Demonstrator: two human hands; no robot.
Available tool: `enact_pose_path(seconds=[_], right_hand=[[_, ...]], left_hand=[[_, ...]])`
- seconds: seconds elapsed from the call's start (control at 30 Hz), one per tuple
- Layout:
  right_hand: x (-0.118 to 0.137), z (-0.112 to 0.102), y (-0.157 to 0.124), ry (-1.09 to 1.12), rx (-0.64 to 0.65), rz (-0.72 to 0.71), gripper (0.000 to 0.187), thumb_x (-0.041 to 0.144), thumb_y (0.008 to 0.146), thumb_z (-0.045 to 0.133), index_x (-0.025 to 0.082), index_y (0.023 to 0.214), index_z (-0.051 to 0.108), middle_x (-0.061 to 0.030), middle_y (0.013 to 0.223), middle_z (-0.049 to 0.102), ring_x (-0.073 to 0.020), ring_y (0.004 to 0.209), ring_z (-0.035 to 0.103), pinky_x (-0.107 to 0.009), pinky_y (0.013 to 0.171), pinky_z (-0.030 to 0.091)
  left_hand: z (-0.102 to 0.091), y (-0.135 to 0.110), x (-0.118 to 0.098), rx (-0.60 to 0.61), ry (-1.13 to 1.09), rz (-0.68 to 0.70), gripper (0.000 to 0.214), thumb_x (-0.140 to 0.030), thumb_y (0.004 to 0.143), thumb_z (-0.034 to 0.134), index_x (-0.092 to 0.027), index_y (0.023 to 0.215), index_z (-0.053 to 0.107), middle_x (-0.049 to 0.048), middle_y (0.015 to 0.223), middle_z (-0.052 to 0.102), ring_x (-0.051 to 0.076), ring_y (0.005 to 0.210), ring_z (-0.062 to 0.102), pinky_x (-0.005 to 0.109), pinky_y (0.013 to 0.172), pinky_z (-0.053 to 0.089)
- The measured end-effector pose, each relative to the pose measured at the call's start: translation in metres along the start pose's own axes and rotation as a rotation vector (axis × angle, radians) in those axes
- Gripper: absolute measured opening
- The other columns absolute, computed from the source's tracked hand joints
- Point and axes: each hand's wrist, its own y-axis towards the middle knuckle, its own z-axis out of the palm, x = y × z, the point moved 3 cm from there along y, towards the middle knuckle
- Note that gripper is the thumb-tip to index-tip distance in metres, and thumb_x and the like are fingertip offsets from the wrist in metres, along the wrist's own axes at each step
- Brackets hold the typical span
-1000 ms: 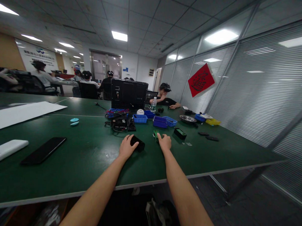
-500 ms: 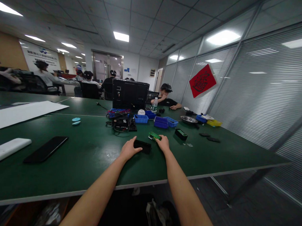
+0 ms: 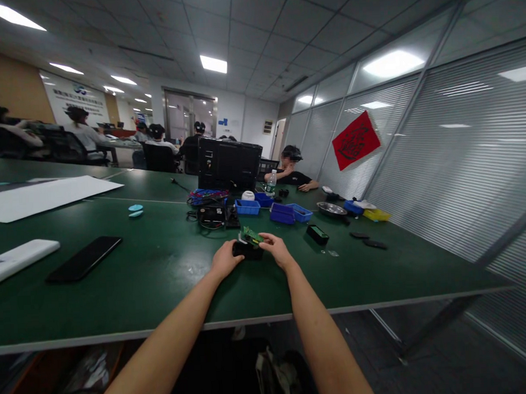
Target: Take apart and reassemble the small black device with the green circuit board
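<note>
My left hand (image 3: 224,259) is closed on a small black box-like part (image 3: 247,251) that rests on the green table (image 3: 161,271). My right hand (image 3: 277,250) pinches a small green circuit board (image 3: 251,236) and holds it tilted right above the black part, touching or almost touching it. Both hands sit close together near the table's middle, a forearm's length from the front edge.
A black phone (image 3: 85,258) and a white flat object (image 3: 17,258) lie at the left. Blue bins (image 3: 285,212), a cable bundle (image 3: 214,216), a black case (image 3: 229,163), a metal bowl (image 3: 330,208) and a small black block (image 3: 317,234) stand beyond the hands. A seated person (image 3: 290,171) is opposite.
My right hand picked the green board off the table and carried it left over the black part. My left hand turned the black part and kept hold of it.
</note>
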Motion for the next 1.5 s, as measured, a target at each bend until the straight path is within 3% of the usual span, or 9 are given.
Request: enact_pose_path(seconds=[0.23, 0.7, 1.0, 1.27, 1.37, 1.5], right_hand=[[-0.003, 0.000, -0.002, -0.037, 0.101, -0.011, 0.044, 0.029, 0.059, 0.066, 0.018, 0.102, 0.062, -0.0017, 0.080, 0.058, -0.0144, 0.076, 0.053, -0.029, 0.075, 0.041], [0.002, 0.001, -0.003, -0.160, 0.098, -0.057, 0.041, 0.027, 0.059, 0.067, 0.019, 0.099, 0.063, -0.0026, 0.088, 0.059, -0.0172, 0.084, 0.052, -0.032, 0.080, 0.041], [-0.001, 0.009, -0.006, -0.048, 0.145, -0.005, 0.048, 0.028, 0.061, 0.067, 0.020, 0.107, 0.058, -0.0030, 0.100, 0.060, -0.0151, 0.086, 0.054, -0.030, 0.083, 0.040], [-0.002, 0.014, -0.011, -0.120, 0.172, -0.004, 0.050, 0.029, 0.062, 0.065, 0.017, 0.109, 0.056, -0.0032, 0.094, 0.061, -0.0152, 0.083, 0.055, -0.030, 0.079, 0.041], [-0.002, 0.020, -0.012, -0.297, 0.107, -0.033, 0.049, 0.029, 0.060, 0.066, 0.017, 0.106, 0.056, -0.0036, 0.095, 0.061, -0.0161, 0.083, 0.055, -0.029, 0.078, 0.042], [-0.005, 0.013, -0.012, -0.594, -0.201, 0.047, 0.044, 0.035, 0.061, 0.064, 0.017, 0.100, 0.057, -0.0068, 0.096, 0.060, -0.0202, 0.088, 0.054, -0.030, 0.078, 0.041]], left_hand=[[0.000, 0.000, 0.000, -0.018, 0.003, 0.015, 0.057, -0.033, 0.065, 0.065, -0.021, 0.118, 0.046, 0.0058, 0.111, 0.056, 0.021, 0.099, 0.054, 0.028, 0.081, 0.040], [0.001, 0.001, -0.002, 0.018, 0.031, -0.005, 0.057, -0.034, 0.067, 0.063, -0.022, 0.119, 0.045, 0.0045, 0.114, 0.054, 0.019, 0.100, 0.053, 0.026, 0.082, 0.039], [-0.002, -0.001, -0.002, -0.016, 0.013, -0.033, 0.060, -0.028, 0.067, 0.063, -0.020, 0.123, 0.043, 0.0061, 0.119, 0.053, 0.019, 0.104, 0.052, 0.026, 0.088, 0.038], [-0.009, -0.006, -0.005, -0.061, -0.025, -0.044, 0.055, -0.024, 0.068, 0.061, -0.018, 0.121, 0.045, 0.0066, 0.114, 0.055, 0.017, 0.090, 0.056, 0.026, 0.084, 0.040], [-0.011, -0.009, -0.005, -0.075, -0.035, -0.049, 0.050, -0.023, 0.070, 0.058, -0.017, 0.118, 0.047, 0.0064, 0.108, 0.057, 0.015, 0.082, 0.056, 0.026, 0.081, 0.042], [-0.013, -0.017, -0.004, -0.094, -0.055, -0.043, 0.047, -0.024, 0.070, 0.057, -0.017, 0.116, 0.048, 0.0060, 0.104, 0.057, 0.013, 0.073, 0.055, 0.026, 0.076, 0.043]])
